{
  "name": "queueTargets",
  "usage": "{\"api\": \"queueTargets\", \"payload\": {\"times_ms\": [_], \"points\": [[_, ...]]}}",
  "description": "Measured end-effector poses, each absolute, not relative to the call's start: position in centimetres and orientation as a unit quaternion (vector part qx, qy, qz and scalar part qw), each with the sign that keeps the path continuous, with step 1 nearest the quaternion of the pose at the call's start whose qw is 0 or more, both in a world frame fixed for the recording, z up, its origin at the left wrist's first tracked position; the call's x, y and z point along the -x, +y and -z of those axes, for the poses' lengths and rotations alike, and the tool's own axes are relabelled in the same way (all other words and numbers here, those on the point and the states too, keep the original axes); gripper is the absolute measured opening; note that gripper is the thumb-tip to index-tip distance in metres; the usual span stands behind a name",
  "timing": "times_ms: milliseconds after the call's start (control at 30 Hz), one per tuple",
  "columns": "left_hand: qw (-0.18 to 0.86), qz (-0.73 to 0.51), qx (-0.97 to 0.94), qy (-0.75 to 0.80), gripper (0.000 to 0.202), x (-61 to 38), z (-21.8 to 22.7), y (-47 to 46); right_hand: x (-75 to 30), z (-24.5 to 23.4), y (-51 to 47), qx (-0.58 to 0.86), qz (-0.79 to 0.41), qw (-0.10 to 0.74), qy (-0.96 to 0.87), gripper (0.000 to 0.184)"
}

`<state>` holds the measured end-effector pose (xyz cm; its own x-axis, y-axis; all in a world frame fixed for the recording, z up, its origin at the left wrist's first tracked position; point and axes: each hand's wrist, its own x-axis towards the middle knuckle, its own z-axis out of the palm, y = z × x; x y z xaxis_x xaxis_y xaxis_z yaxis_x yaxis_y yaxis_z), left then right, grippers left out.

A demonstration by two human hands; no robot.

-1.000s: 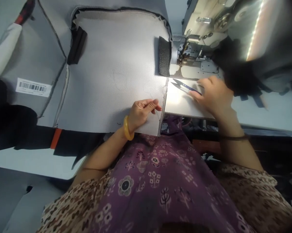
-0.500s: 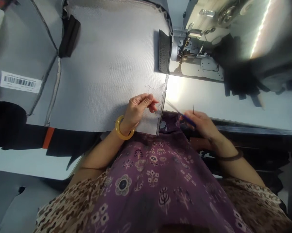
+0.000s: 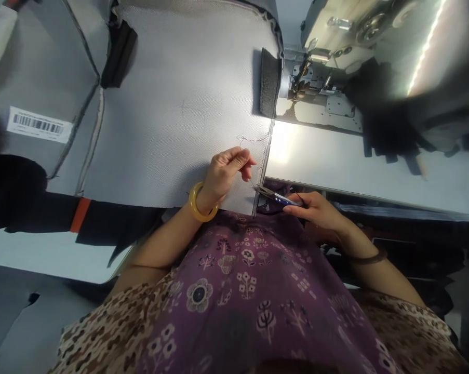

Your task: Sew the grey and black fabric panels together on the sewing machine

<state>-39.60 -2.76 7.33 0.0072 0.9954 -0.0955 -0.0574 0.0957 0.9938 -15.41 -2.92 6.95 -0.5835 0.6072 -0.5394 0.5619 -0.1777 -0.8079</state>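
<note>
Industrial sewing machine [image 3: 335, 36], far right on the table [image 3: 327, 161]; grey woven upholstery panel [image 3: 172, 114] lying left of it, its stitched seam [image 3: 266, 150] running down to the table's near edge. Left hand [image 3: 226, 174], yellow bangle [image 3: 197, 202] at wrist, pinching a loose dark thread [image 3: 253, 138] beside the seam; right hand [image 3: 316, 210] grasping blue-handled thread snips [image 3: 275, 195], tips at the seam's lower end.

Purple floral top [image 3: 226, 291], amber bangle [image 3: 194, 201], brown-patterned sleeves [image 3: 97, 343]
</note>
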Motion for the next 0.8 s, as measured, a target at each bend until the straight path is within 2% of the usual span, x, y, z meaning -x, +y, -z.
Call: {"api": "queueTargets", "payload": {"times_ms": [267,433,500,600,667,733,800], "points": [[0.509,-0.512,-0.48,0.498,0.034,39.1,-7.5,-3.0,16.8,-6.5,-2.7,0.454,-0.583,0.004,-0.674,0.041],[0.401,-0.579,-0.489,0.514,0.033,40.0,-9.9,-2.7,16.9,-7.7,-2.8,0.445,-0.508,0.008,-0.737,0.042],[0.361,-0.573,-0.524,0.517,0.033,40.2,-11.7,-2.7,15.9,-8.3,-1.6,0.474,-0.433,0.038,-0.766,0.039],[0.31,-0.544,-0.578,0.523,0.028,39.9,-13.8,-3.2,13.5,-8.3,1.6,0.574,-0.219,0.101,-0.782,0.033],[0.266,-0.491,-0.642,0.525,0.026,39.4,-14.4,-3.7,12.5,-8.1,3.6,0.592,-0.104,0.115,-0.791,0.031],[0.208,-0.41,-0.732,0.503,0.027,38.9,-14.4,-4.1,12.7,-8.3,4.8,0.569,-0.064,0.144,-0.807,0.032],[0.153,-0.336,-0.806,0.463,0.03,38.4,-14.2,-4.2,14.5,-9.2,5.0,0.505,-0.114,0.201,-0.831,0.038]]}}
